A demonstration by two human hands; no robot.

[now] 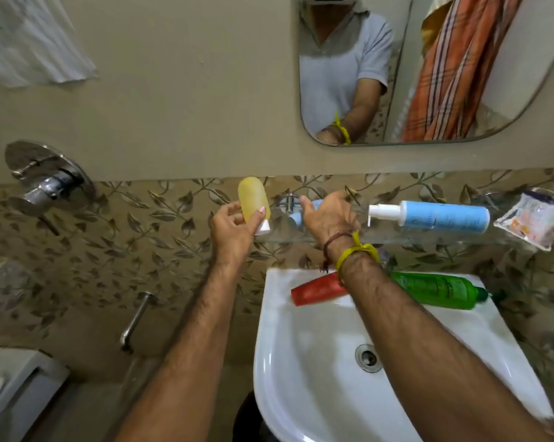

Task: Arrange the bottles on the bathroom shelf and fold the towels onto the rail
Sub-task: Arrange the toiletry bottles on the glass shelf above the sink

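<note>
My left hand (pixel 234 228) holds a yellow bottle (pixel 253 199) with a white cap pointing down, just left of the glass shelf (pixel 396 240). My right hand (pixel 328 215) is closed around a small light-blue bottle (pixel 304 215) at the shelf's left end. A light-blue pump bottle (pixel 444 216) lies on its side on the shelf. On the back rim of the white sink (pixel 301 362) lie a red tube (pixel 317 290) and a green bottle (pixel 441 290). An orange striped towel (pixel 454 71) shows in the mirror. A white cloth (pixel 30 43) hangs at the upper left.
A clear sachet (pixel 534 218) sits at the shelf's right end. A chrome shower mixer (pixel 46 183) and a spout (pixel 135 320) stick out of the tiled wall on the left. The mirror (pixel 524 90) hangs above the shelf. A white cistern (pixel 11 387) fills the lower left corner.
</note>
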